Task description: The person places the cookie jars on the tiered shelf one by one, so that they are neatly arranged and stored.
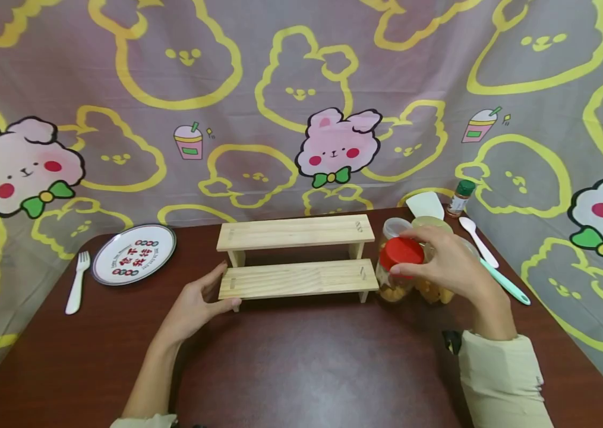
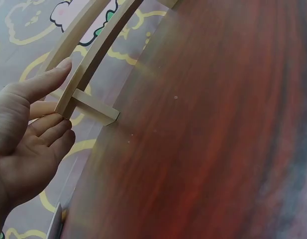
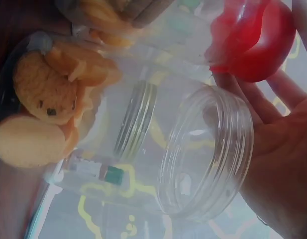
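A two-tier wooden rack [image 1: 296, 279] stands mid-table. At its left end my left hand [image 1: 189, 312] holds the lower board, thumb at the front edge and fingers behind, as the left wrist view also shows. To the right of the rack, my right hand [image 1: 448, 261] grips the red lid [image 1: 403, 251] of a clear jar [image 1: 387, 286] from above, thumb and fingertips on opposite sides. Cookies lie inside this jar. Close beside it, partly hidden under the hand, is a lidless wide-mouthed clear jar [image 3: 208, 164] with cookies [image 3: 46, 89] at its bottom.
Behind the jars are a white spatula head [image 1: 426, 205] and a green-capped spice bottle [image 1: 460, 197]. A white spoon [image 1: 479, 242] and a mint-green handle [image 1: 507, 282] lie at the right. On the left are a printed plate [image 1: 164, 241] and a white fork [image 1: 78, 282]. A patterned curtain [image 1: 258, 131] hangs behind.
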Available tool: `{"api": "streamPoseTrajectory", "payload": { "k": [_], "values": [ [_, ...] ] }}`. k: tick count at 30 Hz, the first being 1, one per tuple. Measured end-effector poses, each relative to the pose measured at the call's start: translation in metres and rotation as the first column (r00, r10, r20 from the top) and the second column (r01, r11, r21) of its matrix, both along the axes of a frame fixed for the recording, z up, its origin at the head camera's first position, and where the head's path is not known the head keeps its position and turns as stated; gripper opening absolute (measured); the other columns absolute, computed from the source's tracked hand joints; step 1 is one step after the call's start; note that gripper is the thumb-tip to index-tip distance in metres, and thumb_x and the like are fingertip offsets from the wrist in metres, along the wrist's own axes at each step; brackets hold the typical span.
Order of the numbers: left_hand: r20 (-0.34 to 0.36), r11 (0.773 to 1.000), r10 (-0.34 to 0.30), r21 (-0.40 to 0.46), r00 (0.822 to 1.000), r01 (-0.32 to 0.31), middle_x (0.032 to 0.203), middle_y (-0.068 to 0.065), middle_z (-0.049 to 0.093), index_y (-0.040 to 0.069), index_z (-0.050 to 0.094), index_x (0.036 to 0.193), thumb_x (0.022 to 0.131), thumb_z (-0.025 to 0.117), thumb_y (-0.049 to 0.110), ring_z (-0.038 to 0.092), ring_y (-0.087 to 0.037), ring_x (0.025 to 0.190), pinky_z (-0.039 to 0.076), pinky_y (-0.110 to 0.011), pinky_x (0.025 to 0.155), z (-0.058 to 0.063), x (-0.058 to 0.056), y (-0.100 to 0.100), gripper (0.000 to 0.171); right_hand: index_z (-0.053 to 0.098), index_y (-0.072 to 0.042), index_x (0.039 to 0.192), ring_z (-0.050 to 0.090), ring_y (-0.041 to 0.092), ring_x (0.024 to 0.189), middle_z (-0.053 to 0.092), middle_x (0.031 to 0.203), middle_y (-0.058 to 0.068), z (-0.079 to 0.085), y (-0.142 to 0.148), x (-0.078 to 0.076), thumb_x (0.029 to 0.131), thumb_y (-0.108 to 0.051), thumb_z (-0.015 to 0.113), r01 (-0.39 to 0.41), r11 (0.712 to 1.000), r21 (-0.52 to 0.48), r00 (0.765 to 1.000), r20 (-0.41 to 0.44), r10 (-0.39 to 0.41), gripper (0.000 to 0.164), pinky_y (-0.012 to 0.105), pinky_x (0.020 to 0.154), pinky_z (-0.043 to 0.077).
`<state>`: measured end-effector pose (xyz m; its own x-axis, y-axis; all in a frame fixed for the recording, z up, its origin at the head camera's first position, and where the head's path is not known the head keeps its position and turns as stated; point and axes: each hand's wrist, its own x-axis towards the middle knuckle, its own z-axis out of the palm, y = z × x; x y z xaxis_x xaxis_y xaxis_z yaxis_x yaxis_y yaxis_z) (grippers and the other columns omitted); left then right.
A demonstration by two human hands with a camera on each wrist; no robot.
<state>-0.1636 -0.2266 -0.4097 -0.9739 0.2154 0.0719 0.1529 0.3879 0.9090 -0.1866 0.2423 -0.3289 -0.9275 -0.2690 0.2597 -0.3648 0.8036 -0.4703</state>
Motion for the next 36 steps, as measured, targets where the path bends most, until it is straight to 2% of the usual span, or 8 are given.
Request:
{"api": "streamPoseTrajectory", "payload": {
  "k": [3, 8, 16, 22, 26, 29, 33, 36],
  "values": [
    [0.008, 1.0, 0.001, 0.025, 1.0, -0.001, 0.158, -0.022, 0.035, -0.007, 0.033, 0.154, 0.085, 0.085, 0.019, 0.04, -0.03, 0.139, 0.037, -0.009, 0.097, -0.001, -0.001, 0.0, 0.091, 0.065, -0.009, 0.13, 0.054, 0.028, 0.103, 0.063, 0.115, 0.009, 0.001, 0.001, 0.001, 0.074, -0.046, 0.09, -0.003, 1.0, 0.007, 1.0, 0.013, 0.003, 0.072, 0.043, 0.074, 0.053],
    [0.042, 0.998, 0.005, 0.07, 0.999, -0.008, 0.159, -0.023, 0.033, -0.008, 0.03, 0.155, 0.086, 0.083, 0.014, 0.044, -0.033, 0.135, 0.045, -0.014, 0.093, -0.003, -0.002, 0.0, 0.09, 0.063, -0.007, 0.133, 0.056, 0.029, 0.103, 0.064, 0.118, 0.011, 0.003, 0.003, 0.003, 0.075, -0.045, 0.09, 0.0, 1.0, 0.021, 0.999, 0.034, 0.0, 0.075, 0.043, 0.074, 0.053],
    [0.057, 0.994, 0.009, 0.106, 0.998, -0.015, 0.156, -0.026, 0.036, -0.008, 0.031, 0.154, 0.087, 0.083, 0.011, 0.044, -0.034, 0.135, 0.048, -0.02, 0.093, -0.002, -0.002, 0.001, 0.087, 0.065, -0.002, 0.131, 0.057, 0.03, 0.099, 0.067, 0.116, 0.014, 0.005, 0.004, 0.002, 0.079, -0.043, 0.087, -0.01, 1.0, -0.006, 1.0, -0.006, 0.01, 0.07, 0.04, 0.07, 0.052],
    [0.06, 0.992, 0.007, 0.122, 0.998, -0.014, 0.15, -0.029, 0.043, -0.009, 0.032, 0.153, 0.086, 0.082, 0.008, 0.047, -0.036, 0.132, 0.05, -0.022, 0.091, -0.003, -0.003, 0.001, 0.086, 0.069, -0.001, 0.124, 0.06, 0.027, 0.092, 0.069, 0.108, 0.012, 0.004, 0.004, 0.002, 0.078, -0.027, 0.089, -0.03, 0.998, -0.058, 0.99, -0.138, 0.022, 0.057, 0.04, 0.069, 0.052],
    [0.063, 0.993, 0.012, 0.116, 0.998, -0.019, 0.15, -0.028, 0.044, -0.009, 0.033, 0.153, 0.086, 0.083, 0.008, 0.047, -0.036, 0.132, 0.05, -0.021, 0.09, -0.002, -0.005, 0.001, 0.086, 0.069, 0.0, 0.123, 0.062, 0.027, 0.095, 0.068, 0.115, 0.014, 0.006, 0.003, 0.003, 0.076, -0.017, 0.089, -0.041, 0.988, -0.151, 0.973, -0.232, 0.005, 0.053, 0.023, 0.073, 0.053],
    [0.059, 0.994, 0.015, 0.11, 0.998, -0.021, 0.149, -0.027, 0.045, -0.009, 0.034, 0.153, 0.086, 0.083, 0.009, 0.047, -0.035, 0.132, 0.05, -0.021, 0.091, -0.001, -0.005, 0.0, 0.085, 0.069, 0.0, 0.123, 0.06, 0.022, 0.095, 0.068, 0.117, 0.015, 0.009, 0.003, 0.004, 0.075, -0.012, 0.088, -0.045, 0.974, -0.221, 0.959, -0.284, -0.02, 0.053, 0.01, 0.074, 0.047],
    [0.049, 0.994, 0.015, 0.105, 0.999, -0.02, 0.149, -0.028, 0.044, -0.009, 0.035, 0.152, 0.086, 0.082, 0.008, 0.047, -0.035, 0.132, 0.049, -0.02, 0.092, 0.0, -0.003, 0.0, 0.084, 0.07, -0.001, 0.123, 0.057, 0.009, 0.094, 0.068, 0.118, 0.014, 0.014, 0.0, 0.005, 0.073, -0.007, 0.089, -0.06, 0.955, -0.291, 0.942, -0.333, -0.042, 0.054, 0.006, 0.076, 0.045],
    [0.05, 0.993, 0.012, 0.116, 0.999, -0.018, 0.149, -0.029, 0.045, -0.01, 0.035, 0.152, 0.086, 0.082, 0.008, 0.048, -0.035, 0.132, 0.049, -0.02, 0.091, 0.001, -0.002, 0.002, 0.083, 0.069, -0.001, 0.125, 0.056, 0.004, 0.096, 0.068, 0.12, 0.013, 0.018, -0.004, 0.008, 0.074, -0.004, 0.088, -0.075, 0.938, -0.338, 0.941, -0.337, -0.046, 0.055, 0.006, 0.078, 0.046]
  ]
}}
